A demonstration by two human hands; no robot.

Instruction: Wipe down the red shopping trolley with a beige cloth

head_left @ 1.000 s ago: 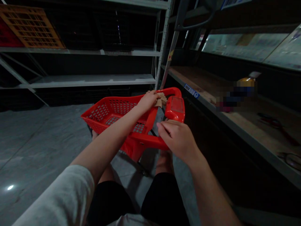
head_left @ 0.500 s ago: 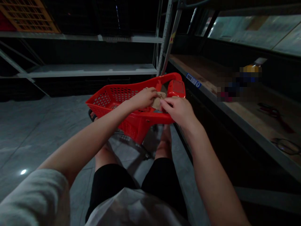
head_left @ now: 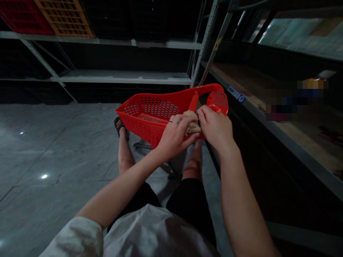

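A crumpled tan cloth point(head_left: 193, 127) is bunched over the near rim of a red plastic shopping basket cart point(head_left: 152, 134). Its left side is in my left hand point(head_left: 175, 134), whose fingers curl over the top with the thumb below. My right hand point(head_left: 216, 125) is closed at the cloth's right edge, fingertips pinched against it; part of that grip is hidden. Just beyond the right hand is the cart's rounded red handle end point(head_left: 218, 100). The cart stands on the floor between my legs, its perforated basket opening to the left.
At the right runs a shelf point(head_left: 284, 142) with a blue-and-white label point(head_left: 235, 93) on its edge and blurred items on top. A metal rack point(head_left: 123, 76) stands behind the cart, with a yellow crate point(head_left: 65, 18) and a red crate point(head_left: 25, 16) at upper left. Grey floor point(head_left: 59, 150) lies left.
My left hand has come down and toward me, over the near rim, bunching the cloth. The right hand stays close beside it, fingers more curled. The whole view has shifted left.
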